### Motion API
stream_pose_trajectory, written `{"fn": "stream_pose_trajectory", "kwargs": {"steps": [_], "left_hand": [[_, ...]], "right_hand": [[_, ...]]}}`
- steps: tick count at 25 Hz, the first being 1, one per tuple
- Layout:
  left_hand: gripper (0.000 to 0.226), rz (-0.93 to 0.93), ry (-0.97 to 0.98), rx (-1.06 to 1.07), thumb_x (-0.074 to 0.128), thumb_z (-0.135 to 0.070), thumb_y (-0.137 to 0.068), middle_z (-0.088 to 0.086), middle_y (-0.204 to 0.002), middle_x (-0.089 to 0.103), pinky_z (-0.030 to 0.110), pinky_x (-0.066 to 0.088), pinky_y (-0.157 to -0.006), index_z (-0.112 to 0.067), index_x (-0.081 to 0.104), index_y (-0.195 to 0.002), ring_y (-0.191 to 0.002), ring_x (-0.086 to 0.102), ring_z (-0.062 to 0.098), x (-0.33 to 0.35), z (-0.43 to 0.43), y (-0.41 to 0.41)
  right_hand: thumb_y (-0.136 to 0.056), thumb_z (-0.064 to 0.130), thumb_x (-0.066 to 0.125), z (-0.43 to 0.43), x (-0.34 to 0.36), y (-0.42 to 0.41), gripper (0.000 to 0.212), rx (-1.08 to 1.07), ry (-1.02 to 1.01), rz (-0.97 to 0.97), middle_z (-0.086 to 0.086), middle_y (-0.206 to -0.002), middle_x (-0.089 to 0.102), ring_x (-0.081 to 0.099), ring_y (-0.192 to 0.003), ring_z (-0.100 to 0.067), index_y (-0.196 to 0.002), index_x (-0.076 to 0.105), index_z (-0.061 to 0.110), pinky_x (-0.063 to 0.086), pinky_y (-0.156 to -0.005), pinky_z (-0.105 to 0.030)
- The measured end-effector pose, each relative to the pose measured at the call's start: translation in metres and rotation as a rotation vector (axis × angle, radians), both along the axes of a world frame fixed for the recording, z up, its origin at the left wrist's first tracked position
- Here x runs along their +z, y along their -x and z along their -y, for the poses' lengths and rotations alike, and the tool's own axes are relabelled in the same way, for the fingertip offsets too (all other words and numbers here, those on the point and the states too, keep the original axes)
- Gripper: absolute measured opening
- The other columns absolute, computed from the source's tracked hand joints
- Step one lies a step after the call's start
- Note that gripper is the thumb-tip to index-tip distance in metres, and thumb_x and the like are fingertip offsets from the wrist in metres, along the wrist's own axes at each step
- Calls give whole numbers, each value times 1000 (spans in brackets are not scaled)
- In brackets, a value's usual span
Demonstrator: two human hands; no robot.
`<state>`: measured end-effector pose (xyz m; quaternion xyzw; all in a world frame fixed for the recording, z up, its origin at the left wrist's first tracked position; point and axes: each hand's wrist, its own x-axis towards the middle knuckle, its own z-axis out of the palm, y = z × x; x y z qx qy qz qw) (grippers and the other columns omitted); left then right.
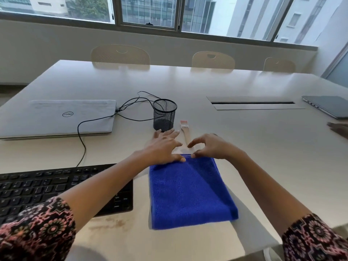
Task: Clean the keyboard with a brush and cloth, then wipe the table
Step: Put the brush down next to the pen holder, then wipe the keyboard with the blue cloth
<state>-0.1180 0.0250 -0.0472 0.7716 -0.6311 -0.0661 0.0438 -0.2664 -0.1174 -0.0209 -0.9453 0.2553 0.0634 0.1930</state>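
Left hand (165, 146) lies open, right hand (209, 146) curls, grip unclear, at the far hem of a likely limp cloth (190, 191), best pinched there.

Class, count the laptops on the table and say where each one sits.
2. The Dell laptop lies closed at the left, beyond the keyboard; the grey laptop lies closed at the far right, cut off by the frame edge. Others could be out of view.

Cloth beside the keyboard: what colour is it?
The cloth is bright blue; head view.
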Motion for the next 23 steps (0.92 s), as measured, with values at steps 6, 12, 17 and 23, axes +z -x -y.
{"fn": "stream_pose_trajectory", "kwargs": {"steps": [6,12,17,23], "left_hand": [[67,23,-38,46,59,-64,-83,11,-163,-6,55,-7,-117,-30,50,-140,-148,-18,23,0,-25,3],[58,4,-75,127,66,-60,-80,16,-162,-9,59,-17,-112,-31,58,-130,-146,-23,31,-3,-26,7],[62,-17,-141,141,70,-61,-76,17,-162,-1,62,-18,-108,-30,57,-128,-147,-18,33,1,-20,6],[46,-91,-6,86,71,-50,-79,5,-136,47,63,-8,-112,-26,62,-116,-138,23,23,-4,-26,7]], "right_hand": [[-94,36,64,-27,-2,4,50,-11,285,-228,1,-141,53,29,-138,-25,-141,50,33,17,-114,-54],[-94,32,63,-38,-3,-1,45,-12,311,-295,0,-136,56,26,-137,-27,-139,53,30,12,-113,-59],[-92,32,65,-42,1,-2,29,-16,353,-288,-5,-125,54,27,-132,-28,-120,65,24,12,-113,-59],[-88,26,60,-44,-7,19,23,-36,352,-57,-1,-112,60,37,-128,-25,-110,66,22,11,-114,-56]]}}
